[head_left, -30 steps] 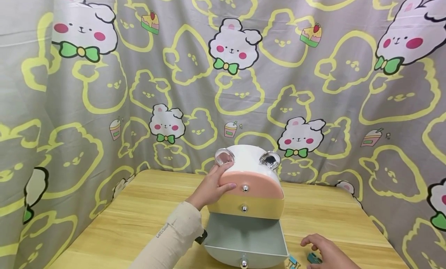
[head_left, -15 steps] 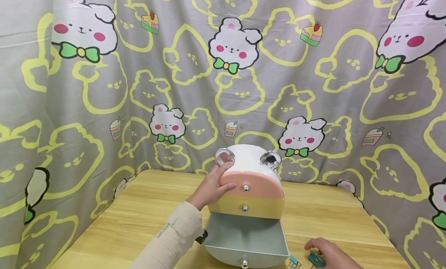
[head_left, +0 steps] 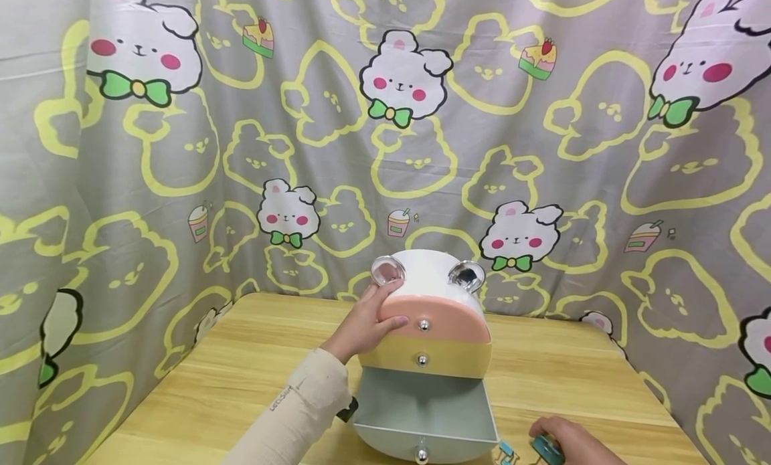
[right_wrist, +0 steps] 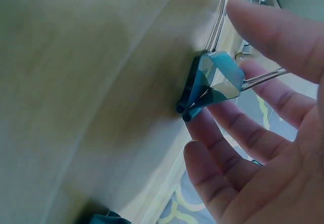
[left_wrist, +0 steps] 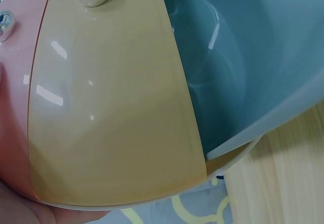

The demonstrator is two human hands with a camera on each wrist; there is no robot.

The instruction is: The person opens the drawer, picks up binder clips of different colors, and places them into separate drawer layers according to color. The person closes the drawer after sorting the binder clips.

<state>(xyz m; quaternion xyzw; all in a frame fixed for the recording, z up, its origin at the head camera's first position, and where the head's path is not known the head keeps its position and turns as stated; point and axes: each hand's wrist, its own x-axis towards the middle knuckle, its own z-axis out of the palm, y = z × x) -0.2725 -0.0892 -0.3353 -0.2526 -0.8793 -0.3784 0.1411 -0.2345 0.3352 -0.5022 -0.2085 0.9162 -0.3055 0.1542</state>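
A small desktop drawer organizer (head_left: 430, 277) with silver round ears stands on the table, its grey-green bottom drawer (head_left: 421, 411) pulled out. My left hand (head_left: 367, 324) holds its upper left side, fingers near the left ear and thumb on the pink top drawer front (head_left: 448, 314). In the left wrist view the yellow middle drawer front (left_wrist: 111, 92) fills the centre, and only a bit of the hand shows. To the right of the open drawer, my right hand (head_left: 569, 441) holds a large teal binder clip (right_wrist: 225, 72) between thumb and fingers, close to the tabletop. Its wire handles are spread.
A smaller blue binder clip (head_left: 507, 451) lies between the open drawer and my right hand. Another teal object (right_wrist: 109, 218), mostly cut off, shows at the bottom of the right wrist view. A patterned curtain (head_left: 337, 150) surrounds the wooden table (head_left: 241, 358).
My right hand's fingers, spread beside the large binder clip at first, have come in around it; the clip has turned slightly. My left hand and the organizer stay as they were.
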